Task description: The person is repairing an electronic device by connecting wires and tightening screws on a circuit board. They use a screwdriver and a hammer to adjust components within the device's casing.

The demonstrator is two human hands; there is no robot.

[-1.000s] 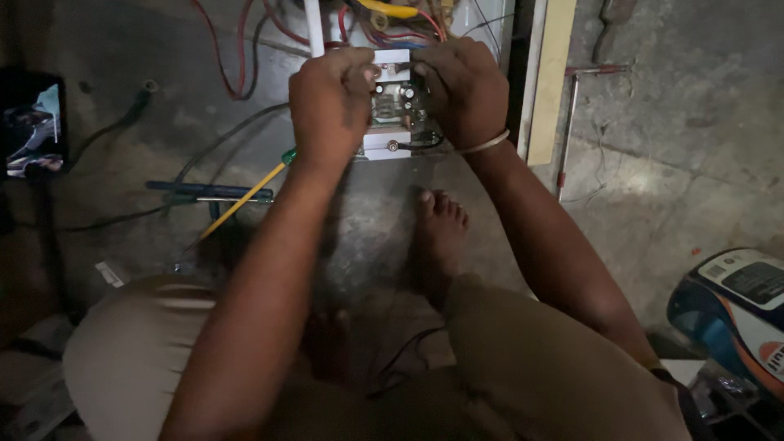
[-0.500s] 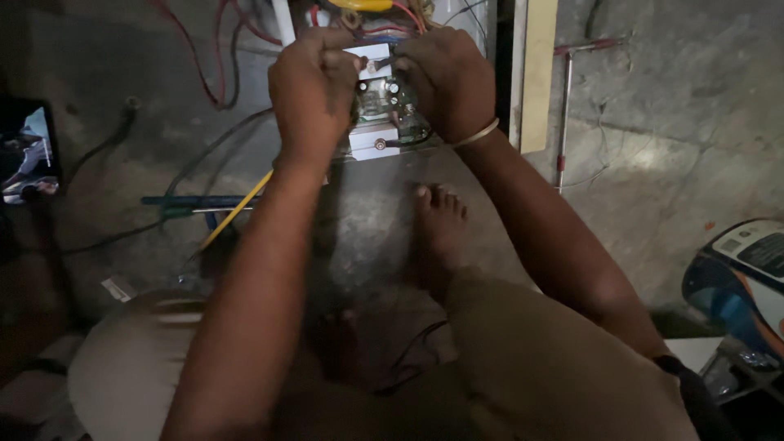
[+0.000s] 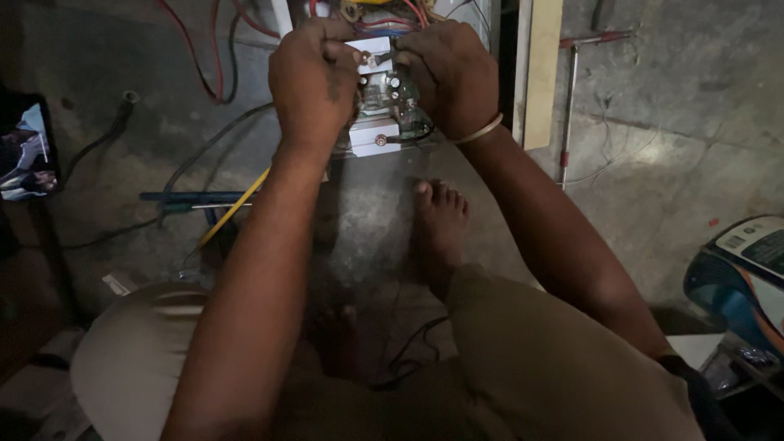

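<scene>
Both my hands grip a small electronic unit (image 3: 382,102) with a white frame, a circuit board and small capacitors, held up above the concrete floor. My left hand (image 3: 314,77) is closed on its left side, thumb near a brass screw at the top. My right hand (image 3: 447,73), with a thin bangle on the wrist, is closed on its right side. Red, yellow and other coloured wires (image 3: 384,12) run from the top of the unit out of view.
My bare foot (image 3: 439,224) rests on the floor below the unit. A blue-handled screwdriver (image 3: 192,202) and a yellow wire (image 3: 233,208) lie at left, a lit phone (image 3: 28,155) far left. A red-handled T-tool (image 3: 567,98) and wooden strip (image 3: 541,73) lie at right, a blue appliance (image 3: 739,278) at the edge.
The view has tilted slightly, so hands and unit sit a little higher in frame. Both hands keep their grip on the unit, with small finger shifts at its top.
</scene>
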